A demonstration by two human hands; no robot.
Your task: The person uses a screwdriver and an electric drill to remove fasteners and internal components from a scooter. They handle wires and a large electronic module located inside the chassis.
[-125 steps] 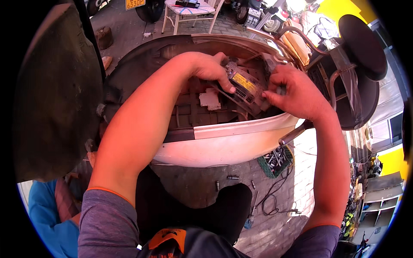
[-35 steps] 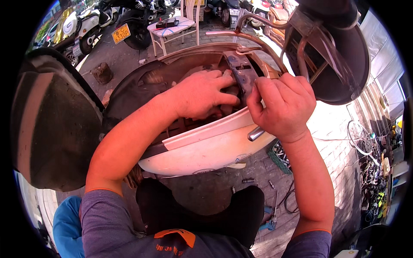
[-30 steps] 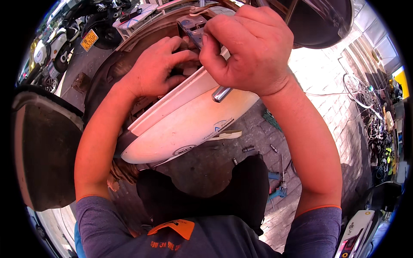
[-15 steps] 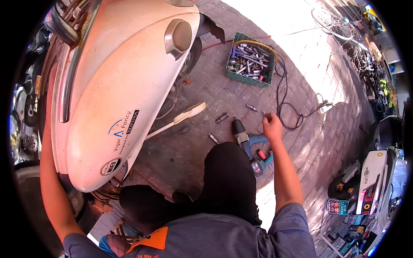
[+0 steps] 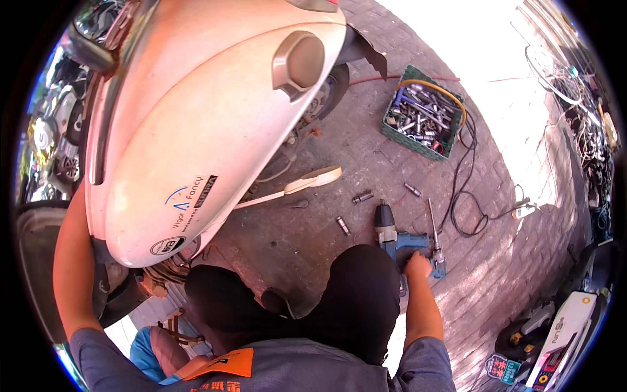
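My right hand (image 5: pixel 418 266) is closed at the rear of a small blue-green power drill (image 5: pixel 438 264) with a long thin bit; its fingers are partly hidden. Right beside it lies a blue impact wrench (image 5: pixel 389 239) with a black nose, its lower end close to my right knee. My left forearm (image 5: pixel 75 274) reaches up behind the pale scooter body panel (image 5: pixel 215 117), which hides the hand. Loose metal sockets lie on the paving ahead of my knees: one (image 5: pixel 343 226) near the knee, another (image 5: pixel 363 196) farther off, and a third (image 5: pixel 412 190) to the right.
A green basket (image 5: pixel 418 149) full of sockets and wrenches stands ahead, with a dark cable (image 5: pixel 457 189) coiled beside it. The scooter's kickstand-like pale lever (image 5: pixel 313 179) juts out over the ground. Another scooter (image 5: pixel 568 340) stands at lower right. Tangled wires (image 5: pixel 581 130) line the right edge.
My right hand has come back from near the drill bit's tip to the drill's rear. The view has shifted, so the scooter and basket appear farther right. My left arm stays behind the scooter.
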